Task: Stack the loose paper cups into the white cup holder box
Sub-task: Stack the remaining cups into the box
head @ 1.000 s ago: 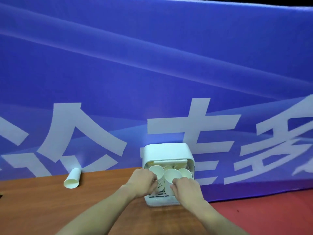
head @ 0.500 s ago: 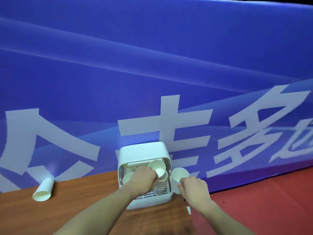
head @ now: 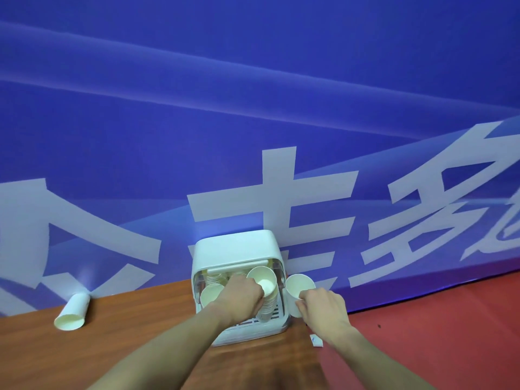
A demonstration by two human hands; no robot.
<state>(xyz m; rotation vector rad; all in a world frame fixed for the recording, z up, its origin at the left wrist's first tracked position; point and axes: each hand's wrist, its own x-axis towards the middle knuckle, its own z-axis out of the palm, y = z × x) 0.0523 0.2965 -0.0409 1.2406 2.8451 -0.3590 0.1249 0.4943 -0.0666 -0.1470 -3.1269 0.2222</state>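
The white cup holder box (head: 235,250) stands at the far right end of the wooden table, its front open toward me. Inside it my left hand (head: 244,295) grips a tall stack of paper cups (head: 263,280) leaning toward the right. Another cup (head: 211,294) sits at the box's left side, and more stacked cups lie behind. My right hand (head: 323,306) holds a single white paper cup (head: 298,285) just outside the box's right wall. A loose stack of cups (head: 71,312) lies on its side at the far left of the table.
The wooden table (head: 118,342) ends just right of the box, where red floor (head: 439,327) begins. A blue banner with large white characters (head: 253,122) rises directly behind the table. A small white scrap (head: 315,340) lies at the table's right edge.
My right hand has drawn one cup out of the box to its right side. My left hand has stayed inside on the stack. The view has shifted rightward.
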